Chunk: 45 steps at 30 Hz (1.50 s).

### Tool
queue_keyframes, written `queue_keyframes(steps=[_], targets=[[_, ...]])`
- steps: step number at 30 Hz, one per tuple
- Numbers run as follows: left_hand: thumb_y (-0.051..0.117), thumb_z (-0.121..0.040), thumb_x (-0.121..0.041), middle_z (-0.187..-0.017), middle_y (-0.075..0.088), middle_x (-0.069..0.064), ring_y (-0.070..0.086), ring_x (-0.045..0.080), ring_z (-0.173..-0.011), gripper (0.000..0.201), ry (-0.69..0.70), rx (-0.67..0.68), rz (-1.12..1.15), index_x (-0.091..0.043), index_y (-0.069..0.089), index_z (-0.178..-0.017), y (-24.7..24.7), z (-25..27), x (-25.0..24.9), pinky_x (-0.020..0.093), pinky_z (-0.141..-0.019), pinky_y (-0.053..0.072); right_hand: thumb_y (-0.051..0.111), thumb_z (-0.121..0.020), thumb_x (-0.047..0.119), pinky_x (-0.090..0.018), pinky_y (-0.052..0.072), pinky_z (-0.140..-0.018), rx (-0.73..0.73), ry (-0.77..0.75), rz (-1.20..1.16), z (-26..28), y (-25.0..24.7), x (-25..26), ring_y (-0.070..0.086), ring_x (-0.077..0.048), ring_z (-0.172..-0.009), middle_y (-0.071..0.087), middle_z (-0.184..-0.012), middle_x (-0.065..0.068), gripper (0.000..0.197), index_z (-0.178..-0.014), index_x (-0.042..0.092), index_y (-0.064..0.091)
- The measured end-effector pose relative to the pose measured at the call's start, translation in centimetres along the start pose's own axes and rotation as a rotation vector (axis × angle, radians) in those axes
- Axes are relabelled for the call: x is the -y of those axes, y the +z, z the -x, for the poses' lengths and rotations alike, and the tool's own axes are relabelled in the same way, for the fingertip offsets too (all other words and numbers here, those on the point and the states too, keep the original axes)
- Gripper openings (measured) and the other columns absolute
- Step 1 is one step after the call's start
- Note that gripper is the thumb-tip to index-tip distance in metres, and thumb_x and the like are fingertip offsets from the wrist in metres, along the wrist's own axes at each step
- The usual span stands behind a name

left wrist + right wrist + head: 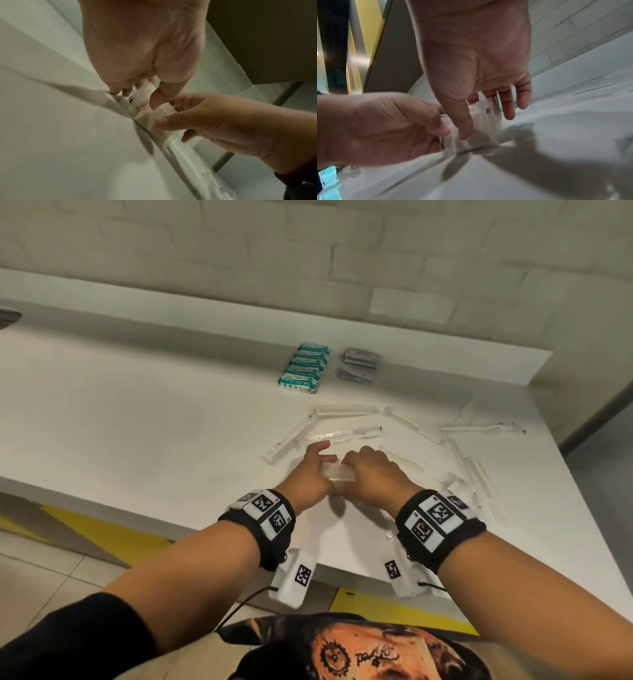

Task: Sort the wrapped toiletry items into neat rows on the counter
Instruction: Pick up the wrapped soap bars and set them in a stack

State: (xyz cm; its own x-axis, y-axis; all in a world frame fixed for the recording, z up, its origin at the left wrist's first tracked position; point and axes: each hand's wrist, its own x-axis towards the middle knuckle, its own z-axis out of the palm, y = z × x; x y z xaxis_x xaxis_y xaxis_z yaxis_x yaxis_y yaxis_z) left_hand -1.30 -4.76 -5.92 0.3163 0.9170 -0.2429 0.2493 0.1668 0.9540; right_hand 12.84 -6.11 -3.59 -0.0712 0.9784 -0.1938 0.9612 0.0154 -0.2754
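Both hands' fingers [327, 458] largely hide the clear packet [337, 474] they pinch

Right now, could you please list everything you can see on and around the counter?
teal packets: about six, teal and white, one neat row at the counter's back
grey sachets: small stack, count unclear, just right of the teal row
clear-wrapped long items: several, transparent, scattered mid-counter and to the right
combs: two, white, among the scattered items
clear wrapped packet: one, held between both hands
counter: one, white
brick wall: white, behind the counter
left hand: pinches the packet's left end
right hand: grips its right end
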Motion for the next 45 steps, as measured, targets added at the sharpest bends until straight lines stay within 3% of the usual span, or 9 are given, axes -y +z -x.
queue_keyframes(steps=[5,9,16,19,23,28,33,38,45], targets=[[0.055,-0.080,0.015,-0.128,0.042,0.008,0.052,0.019,-0.110,0.074,0.059,0.016,-0.052,-0.019,0.028,-0.140,0.4,0.4,0.6,0.017,-0.078,0.048,0.065,-0.082,0.030,-0.038,0.048,-0.072,0.042,-0.014,0.007,0.5,0.8,-1.0,0.057,-0.028,-0.088,0.047,-0.112,-0.007,0.044,-0.119,0.019,0.044],[0.066,-0.079,0.006,-0.134,0.034,0.001,0.046,0.020,-0.122,0.077,0.081,0.026,-0.079,-0.025,0.030,-0.139,1.2,0.4,1.3,0.031,-0.104,0.041,0.058,-0.090,0.024,-0.036,0.047,-0.068,0.054,-0.093,-0.023,0.7,1.7,-0.8,0.059,-0.028,-0.080,0.045,-0.111,-0.009,0.036,-0.121,0.015,0.043],[0.041,-0.084,0.010,-0.097,0.053,0.001,0.059,0.024,-0.097,0.055,0.133,0.053,-0.208,-0.012,0.032,-0.134,1.3,0.2,1.3,0.033,-0.090,0.047,0.056,-0.093,0.027,-0.042,0.051,-0.070,0.027,-0.124,0.031,1.0,2.0,-1.2,0.060,-0.029,-0.080,0.045,-0.112,-0.009,0.033,-0.120,0.010,0.044],[0.042,-0.085,0.006,-0.097,0.053,-0.002,0.059,0.017,-0.094,0.055,0.139,0.059,-0.297,-0.012,0.031,-0.136,1.1,0.2,1.2,0.021,-0.083,0.046,0.054,-0.094,0.029,-0.043,0.051,-0.075,0.049,-0.145,0.052,1.0,1.5,-1.2,0.060,-0.028,-0.087,0.047,-0.114,-0.009,0.036,-0.123,0.010,0.045],[0.050,-0.087,-0.002,-0.108,0.058,0.006,0.061,0.021,-0.096,0.060,0.120,0.090,-0.405,-0.024,0.026,-0.137,0.2,-0.4,0.3,0.032,-0.082,0.051,0.056,-0.086,0.037,-0.038,0.041,-0.088,0.033,-0.165,0.081,0.6,-0.2,-0.7,0.052,-0.024,-0.103,0.055,-0.112,-0.002,0.038,-0.119,0.018,0.052],[0.055,-0.088,-0.007,-0.106,0.062,0.009,0.065,0.027,-0.086,0.069,0.136,0.108,-0.503,-0.031,0.017,-0.140,-1.4,-3.0,-2.4,0.039,-0.073,0.053,0.058,-0.085,0.030,-0.032,0.042,-0.071,-0.024,-0.161,-0.018,-0.9,-3.2,-0.4,0.058,-0.023,-0.088,0.063,-0.099,-0.003,0.023,-0.103,0.017,0.058],[0.066,-0.084,-0.013,-0.131,0.052,0.001,0.057,0.019,-0.113,0.075,0.106,-0.088,-0.123,-0.025,0.024,-0.145,-2.9,-7.9,-6.0,0.032,-0.095,0.048,0.062,-0.087,0.023,-0.026,0.041,-0.059,-0.185,0.011,-0.472,-5.1,-7.1,-0.9,0.056,-0.017,-0.077,0.060,-0.090,0.000,0.020,-0.103,0.012,0.057],[0.068,-0.066,-0.017,-0.106,0.070,0.018,0.065,0.021,-0.085,0.059,-0.028,0.004,0.132,-0.006,0.056,-0.122,-3.6,-13.1,-7.6,0.033,-0.078,0.051,0.064,-0.089,0.021,-0.038,0.050,-0.076,-0.195,0.152,-0.850,-10.4,-7.3,-1.4,0.063,-0.025,-0.088,0.069,-0.101,-0.009,0.023,-0.108,0.009,0.062],[0.063,-0.077,-0.007,-0.076,0.066,0.011,0.059,0.023,-0.069,0.011,-0.005,-0.022,-0.109,-0.016,0.068,-0.080,-5.2,-21.5,-8.7,0.040,-0.072,0.053,0.059,-0.093,0.012,-0.027,0.046,-0.067,-0.145,0.244,-0.986,-18.0,-8.3,-2.4,0.060,-0.017,-0.075,0.067,-0.084,-0.004,0.013,-0.099,0.009,0.070]])
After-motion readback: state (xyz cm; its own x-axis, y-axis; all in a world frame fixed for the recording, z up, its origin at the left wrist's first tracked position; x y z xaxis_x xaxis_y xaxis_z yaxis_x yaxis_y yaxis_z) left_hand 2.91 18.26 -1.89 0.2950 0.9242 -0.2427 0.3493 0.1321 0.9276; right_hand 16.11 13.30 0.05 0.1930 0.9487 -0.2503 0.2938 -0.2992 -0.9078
